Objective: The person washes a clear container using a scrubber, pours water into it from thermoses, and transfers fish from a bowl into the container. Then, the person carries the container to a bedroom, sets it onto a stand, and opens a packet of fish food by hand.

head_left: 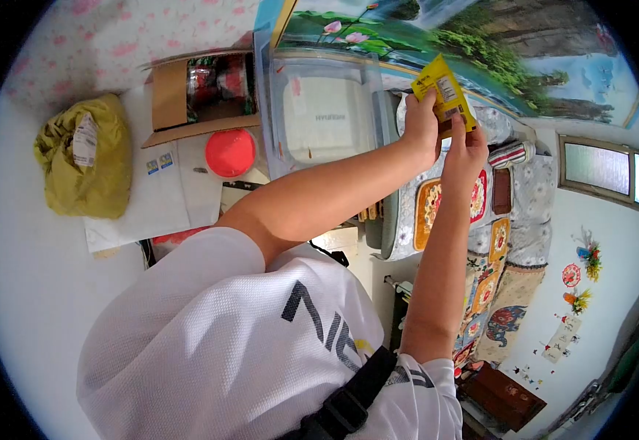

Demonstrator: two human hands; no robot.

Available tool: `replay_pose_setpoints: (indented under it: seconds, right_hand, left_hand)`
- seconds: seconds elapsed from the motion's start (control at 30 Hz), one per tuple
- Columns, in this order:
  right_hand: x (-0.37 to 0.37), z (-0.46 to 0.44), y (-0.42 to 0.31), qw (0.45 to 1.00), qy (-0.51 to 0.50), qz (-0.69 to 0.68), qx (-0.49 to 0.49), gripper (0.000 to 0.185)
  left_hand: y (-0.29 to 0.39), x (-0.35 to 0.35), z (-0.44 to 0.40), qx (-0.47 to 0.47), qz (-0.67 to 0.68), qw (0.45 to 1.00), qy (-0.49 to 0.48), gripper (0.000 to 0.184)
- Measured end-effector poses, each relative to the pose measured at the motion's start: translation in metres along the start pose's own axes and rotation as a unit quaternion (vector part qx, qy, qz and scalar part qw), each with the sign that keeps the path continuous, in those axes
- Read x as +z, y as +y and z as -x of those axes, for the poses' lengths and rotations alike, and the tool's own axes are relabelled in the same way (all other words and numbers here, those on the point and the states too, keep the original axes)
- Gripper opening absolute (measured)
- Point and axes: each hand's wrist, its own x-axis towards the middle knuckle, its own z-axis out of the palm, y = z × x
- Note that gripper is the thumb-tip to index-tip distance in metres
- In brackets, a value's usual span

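A small yellow packet (444,92) with printed text and a barcode is held up in front of the landscape picture. My left hand (422,130) grips its left, lower edge, the thumb lying against the printed face. At the lower right corner, my right hand (466,147) pinches the packet between its fingers. The fingers behind the packet are hidden. It looks whole, but I cannot tell whether its edge is torn. Below and left of it is a clear plastic tub (379,139) with a pale, lettered surface inside.
An open cardboard box (167,92) with dark-wrapped contents, a red round lid (230,152) and a yellow-green bag (85,169) stand at left. A sofa with patterned covers (428,213) runs along the right. Beyond it are a window (596,170) and a brown cabinet (503,396).
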Motion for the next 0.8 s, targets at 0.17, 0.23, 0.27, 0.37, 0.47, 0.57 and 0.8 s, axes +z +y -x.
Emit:
replay_pose_setpoints:
  seconds: [0.17,0.23,0.27,0.37,0.47,0.57,0.8]
  right_hand:
    - [0.008,-0.006,-0.003,0.999,0.000,0.045,-0.021,0.026]
    - [0.004,-0.011,0.002,0.999,-0.013,0.052,-0.007,0.025]
    - [0.004,-0.014,0.006,0.998,-0.004,0.064,-0.008,0.025]
    - [0.009,-0.019,0.012,0.996,0.022,0.081,-0.010,0.025]
    - [0.019,-0.018,0.008,0.996,0.037,0.079,-0.016,0.024]
    - [0.019,-0.018,0.013,0.992,0.037,0.115,-0.034,0.025]
    - [0.022,-0.018,0.013,0.989,0.029,0.144,-0.024,0.024]
  left_hand:
    - [-0.003,-0.008,-0.013,-0.016,0.055,0.998,0.007,0.023]
    - [-0.002,-0.010,-0.016,-0.018,0.070,0.997,-0.002,0.024]
    - [-0.001,-0.010,-0.018,-0.023,0.079,0.997,-0.006,0.024]
    - [0.000,-0.012,-0.023,-0.033,0.100,0.994,-0.015,0.024]
    - [-0.001,-0.016,-0.031,-0.033,0.108,0.993,-0.017,0.024]
    - [0.002,-0.019,-0.035,-0.048,0.111,0.992,-0.023,0.025]
    - [0.009,-0.026,-0.043,-0.060,0.087,0.994,-0.013,0.026]
